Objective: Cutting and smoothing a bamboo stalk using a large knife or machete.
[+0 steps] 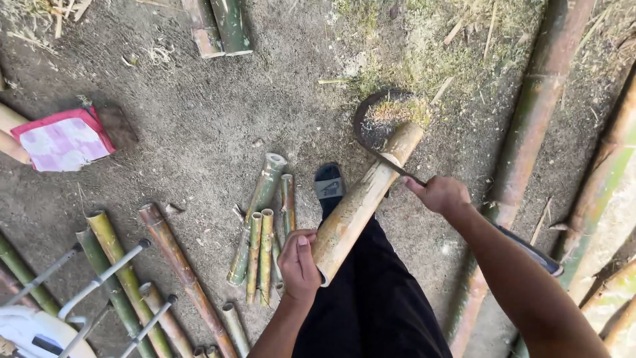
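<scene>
Head view: curved dark sickle blade [377,142] against a pale, stripped bamboo length [361,202].
Left hand [299,264] grips the bamboo's near end; right hand [440,193] is closed on the sickle handle; a glancing blade could slip toward the sandalled foot [329,189] on the dirt ground [199,132].

Two hands [298,265], one knife [377,142] (curved)

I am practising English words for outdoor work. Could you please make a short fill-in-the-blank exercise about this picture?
1. The left hand holds the lower end of a bamboo piece that leans over the person's ____ trousers.
2. The right hand holds a curved ____ against the bamboo.
3. The person's foot wears a dark ____.
4. A pink and white cloth lies on the ____ side of the picture.

Missing words: black; blade; sandal; left
</scene>
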